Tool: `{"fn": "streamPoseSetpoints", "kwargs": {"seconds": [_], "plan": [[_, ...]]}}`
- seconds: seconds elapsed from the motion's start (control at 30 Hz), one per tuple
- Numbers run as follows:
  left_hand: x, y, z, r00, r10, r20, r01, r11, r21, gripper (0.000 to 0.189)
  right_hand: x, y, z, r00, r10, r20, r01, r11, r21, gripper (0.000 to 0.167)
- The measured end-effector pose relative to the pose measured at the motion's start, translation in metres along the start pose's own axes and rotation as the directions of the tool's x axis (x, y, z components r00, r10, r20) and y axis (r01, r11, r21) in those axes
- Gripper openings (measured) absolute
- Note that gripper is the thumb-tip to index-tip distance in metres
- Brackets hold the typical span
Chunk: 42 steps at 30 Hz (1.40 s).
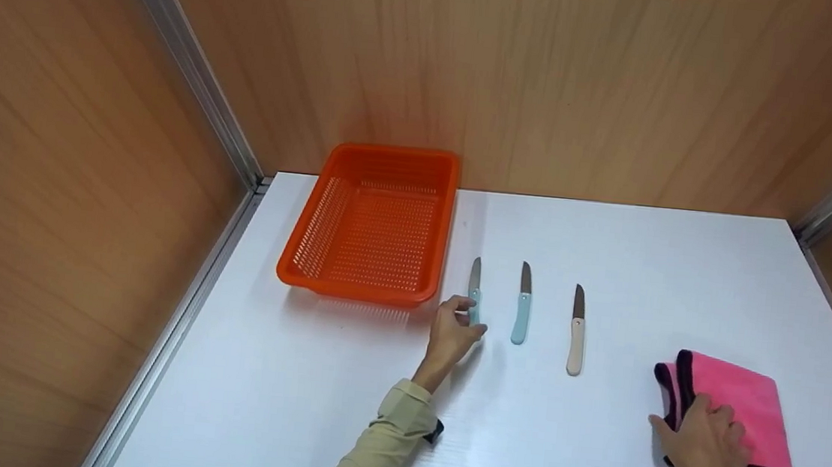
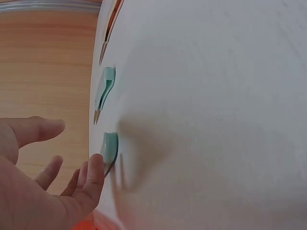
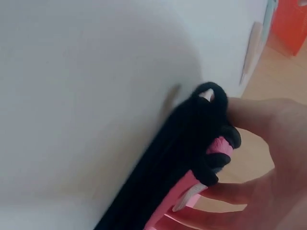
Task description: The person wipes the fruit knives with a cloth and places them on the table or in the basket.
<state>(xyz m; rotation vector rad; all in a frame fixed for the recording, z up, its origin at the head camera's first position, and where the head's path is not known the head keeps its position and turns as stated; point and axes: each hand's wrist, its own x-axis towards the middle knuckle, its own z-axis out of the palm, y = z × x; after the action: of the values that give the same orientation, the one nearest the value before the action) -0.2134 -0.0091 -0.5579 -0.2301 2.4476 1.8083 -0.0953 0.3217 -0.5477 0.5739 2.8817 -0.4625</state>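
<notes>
My left hand (image 1: 454, 332) hovers at the handle of the nearest knife (image 1: 475, 296), a pale blue one, with thumb and fingers spread apart. In the left wrist view that handle (image 2: 110, 146) stands close by the fingertips, and nothing is pinched. To its right lie a second pale blue knife (image 1: 522, 316) and a cream-handled knife (image 1: 575, 345), blades pointing away. Over at the right, my right hand (image 1: 706, 443) rests on a folded pink cloth (image 1: 744, 398) with black trim. Its thumb is spread out along the trimmed edge (image 3: 192, 129) in the right wrist view.
An orange perforated basket (image 1: 438, 250) stands at the back left of the white table (image 1: 281, 402), just left of the knives. Wood-grain panels (image 1: 594, 91) rise behind and at the sides. A small dark object (image 1: 435, 432) shows beside the left sleeve.
</notes>
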Motion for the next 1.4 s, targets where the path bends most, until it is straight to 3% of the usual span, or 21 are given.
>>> {"fn": "streamPoseSetpoints", "kwargs": {"seconds": [0.33,0.63,0.9,1.1,1.3,1.4], "plan": [[0.009,-0.006,0.01,0.997,0.06,-0.054,-0.051,0.987,0.152,0.042,0.002,0.002,0.001,0.984,-0.134,-0.114,0.134,0.991,-0.008,0.025],[0.018,-0.002,0.017,0.995,0.014,-0.099,0.014,0.963,0.269,0.049,0.007,0.004,-0.006,0.991,-0.122,-0.062,0.123,0.992,0.003,0.023],[0.021,0.0,0.016,0.997,-0.01,-0.08,0.032,0.961,0.274,0.053,0.009,0.007,-0.01,0.993,-0.113,-0.028,0.113,0.994,-0.007,0.029],[0.025,-0.001,0.013,0.996,0.001,-0.095,0.025,0.962,0.273,0.046,0.009,0.006,-0.01,0.995,-0.102,-0.004,0.102,0.995,-0.011,0.031],[0.026,-0.006,0.008,0.991,0.083,-0.101,-0.053,0.962,0.268,0.032,0.007,0.008,-0.009,0.99,-0.134,-0.053,0.135,0.991,0.014,0.026],[0.026,-0.007,0.005,0.991,0.085,-0.101,-0.054,0.961,0.271,0.026,0.006,0.009,-0.01,0.989,-0.138,-0.061,0.139,0.99,0.018,0.024]]}}
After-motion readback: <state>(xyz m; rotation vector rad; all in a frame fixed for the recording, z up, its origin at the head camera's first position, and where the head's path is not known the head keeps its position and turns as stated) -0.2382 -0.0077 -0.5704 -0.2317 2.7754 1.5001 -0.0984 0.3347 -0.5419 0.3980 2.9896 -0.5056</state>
